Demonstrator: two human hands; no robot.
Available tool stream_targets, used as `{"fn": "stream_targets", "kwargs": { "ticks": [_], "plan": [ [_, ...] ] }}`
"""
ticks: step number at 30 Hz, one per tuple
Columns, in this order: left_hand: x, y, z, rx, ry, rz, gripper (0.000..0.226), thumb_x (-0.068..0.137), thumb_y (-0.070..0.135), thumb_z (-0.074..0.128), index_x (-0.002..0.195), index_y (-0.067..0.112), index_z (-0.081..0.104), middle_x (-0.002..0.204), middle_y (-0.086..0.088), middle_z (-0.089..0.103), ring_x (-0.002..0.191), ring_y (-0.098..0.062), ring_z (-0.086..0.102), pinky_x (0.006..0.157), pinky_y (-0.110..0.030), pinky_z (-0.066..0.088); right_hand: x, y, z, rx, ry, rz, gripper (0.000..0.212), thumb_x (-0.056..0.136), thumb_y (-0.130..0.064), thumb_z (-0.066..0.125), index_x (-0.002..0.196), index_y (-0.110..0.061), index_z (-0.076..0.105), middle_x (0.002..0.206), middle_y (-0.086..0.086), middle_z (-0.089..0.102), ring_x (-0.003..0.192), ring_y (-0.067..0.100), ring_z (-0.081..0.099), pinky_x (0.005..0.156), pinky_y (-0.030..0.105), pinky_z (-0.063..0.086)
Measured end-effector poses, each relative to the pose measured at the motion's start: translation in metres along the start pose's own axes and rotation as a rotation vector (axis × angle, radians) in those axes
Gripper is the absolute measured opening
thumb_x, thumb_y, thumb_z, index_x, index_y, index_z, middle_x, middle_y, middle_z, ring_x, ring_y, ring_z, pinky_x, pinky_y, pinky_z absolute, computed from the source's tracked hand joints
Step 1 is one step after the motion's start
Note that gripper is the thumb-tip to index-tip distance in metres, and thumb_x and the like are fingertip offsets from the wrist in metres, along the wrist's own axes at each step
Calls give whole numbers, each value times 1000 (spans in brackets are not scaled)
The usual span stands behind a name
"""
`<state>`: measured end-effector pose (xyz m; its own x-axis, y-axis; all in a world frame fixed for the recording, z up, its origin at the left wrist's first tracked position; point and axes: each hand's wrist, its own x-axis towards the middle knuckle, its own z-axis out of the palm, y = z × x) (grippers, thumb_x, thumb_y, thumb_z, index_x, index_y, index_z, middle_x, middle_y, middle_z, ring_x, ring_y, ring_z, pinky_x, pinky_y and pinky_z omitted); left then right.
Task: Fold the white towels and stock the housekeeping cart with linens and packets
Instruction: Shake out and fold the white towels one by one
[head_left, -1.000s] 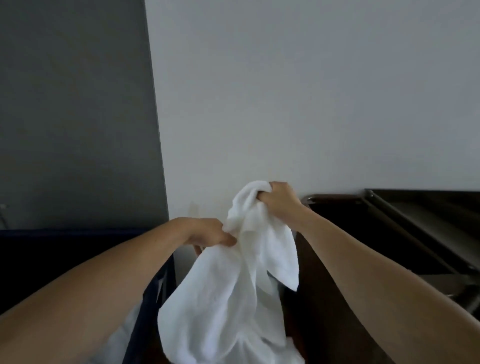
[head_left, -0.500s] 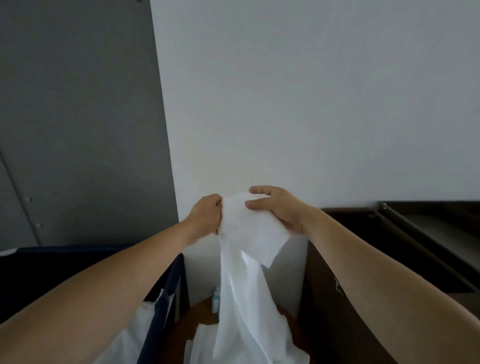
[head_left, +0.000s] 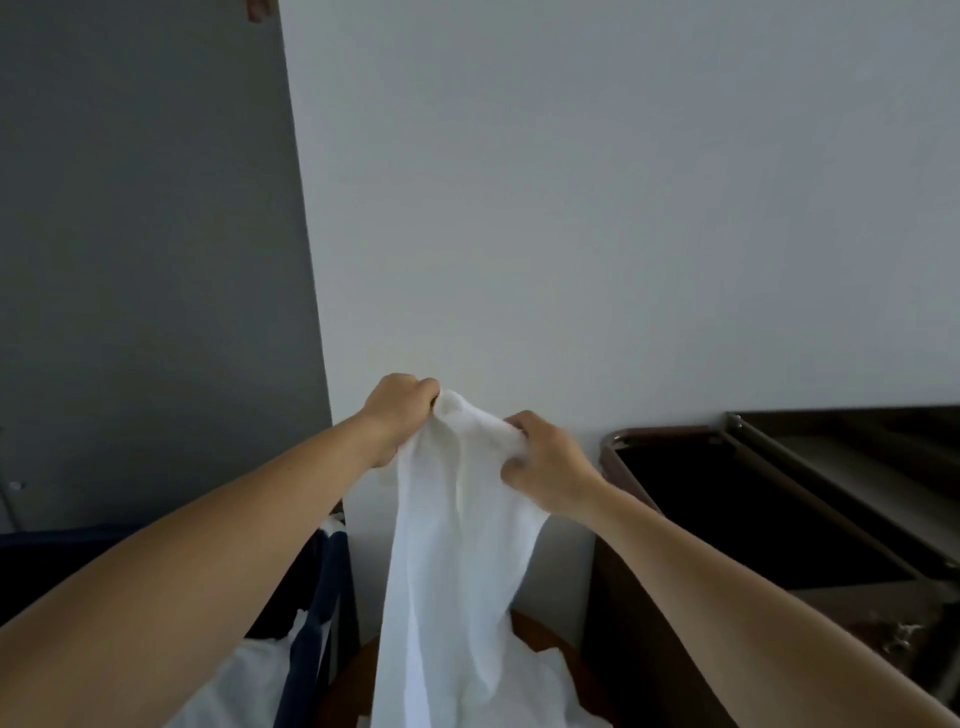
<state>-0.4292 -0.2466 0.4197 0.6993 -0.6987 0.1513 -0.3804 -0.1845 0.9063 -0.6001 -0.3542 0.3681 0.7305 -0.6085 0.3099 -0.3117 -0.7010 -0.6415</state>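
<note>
A white towel (head_left: 457, 561) hangs in a long loose drape in front of the pale wall. My left hand (head_left: 397, 415) grips its top edge at the left. My right hand (head_left: 545, 462) grips the bunched cloth just to the right and a little lower. Both hands are raised side by side, close together. The towel's lower end falls out of view at the bottom. The dark brown housekeeping cart (head_left: 779, 499) stands at the right, its top tray edged with a metal rail.
A dark blue linen bin (head_left: 311, 613) with white cloth (head_left: 244, 675) inside stands at the lower left. More white linen (head_left: 550, 686) lies on a brown surface between bin and cart. A grey panel (head_left: 145, 260) fills the left; a pale wall is straight ahead.
The towel has been lifted higher and has dropped open into a long drape. My left hand rose above the right, and the right hand re-gripped the cloth with curled fingers.
</note>
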Motion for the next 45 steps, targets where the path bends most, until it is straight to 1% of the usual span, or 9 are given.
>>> {"fn": "stream_targets", "kwargs": {
  "ticks": [5,9,16,21,25,30,34,40,45],
  "plan": [
    [-2,-24,-25,534,-97,61,16,92,24,57,106,17,57,104,0,59,87,-16,57,74,-31,46,20,-1,-30,285,244,181,9,87,-14,59,89,-13,68,79,-1,65,76,21,61,66,30,48],
    [-22,-22,-7,561,-372,240,91,79,42,79,151,40,23,127,12,42,119,-11,44,100,-30,38,27,-19,-29,281,98,137,7,85,-17,67,79,-18,70,79,-2,68,70,14,61,60,25,47],
    [-33,-9,20,625,-272,398,35,90,23,62,123,17,54,104,0,64,93,-22,62,84,-40,54,18,-27,-19,623,-131,108,13,75,-33,73,73,-20,73,86,1,75,80,15,71,74,31,56],
    [-28,0,12,-4,-163,144,19,95,11,49,89,5,66,89,-3,68,82,-22,60,72,-33,48,2,-3,-21,513,-370,11,80,60,-25,92,130,-28,53,106,1,73,97,21,71,88,35,57],
    [-30,5,-3,-189,-195,-50,20,85,24,51,77,11,64,75,-5,66,74,-25,60,74,-34,48,1,-2,-20,516,-138,7,33,85,-6,75,115,-12,62,75,2,68,67,18,60,71,32,51],
    [-35,-3,-1,-167,-197,-153,33,88,26,49,57,16,53,58,0,56,57,-19,54,61,-28,42,0,-15,-24,692,-18,7,7,96,-12,58,97,-11,65,74,1,63,77,20,63,75,34,51],
    [-37,4,7,-212,-163,-132,33,87,25,47,56,22,33,56,4,35,52,-14,36,57,-29,30,-10,-25,-7,402,-172,-24,56,72,-49,81,116,-25,55,105,-10,67,94,9,66,75,24,52],
    [-42,1,-5,-192,-325,-140,31,84,25,47,58,24,29,61,3,31,54,-15,31,55,-29,26,3,-15,-5,374,69,136,17,96,-8,49,93,-7,65,87,7,65,79,20,58,69,33,46],
    [-48,-2,0,-24,-421,74,53,88,67,41,99,20,64,88,2,63,84,-16,57,78,-31,43,8,-22,-6,400,110,125,35,94,-36,57,69,-14,51,62,-3,47,55,13,45,52,25,37]
  ]
}}
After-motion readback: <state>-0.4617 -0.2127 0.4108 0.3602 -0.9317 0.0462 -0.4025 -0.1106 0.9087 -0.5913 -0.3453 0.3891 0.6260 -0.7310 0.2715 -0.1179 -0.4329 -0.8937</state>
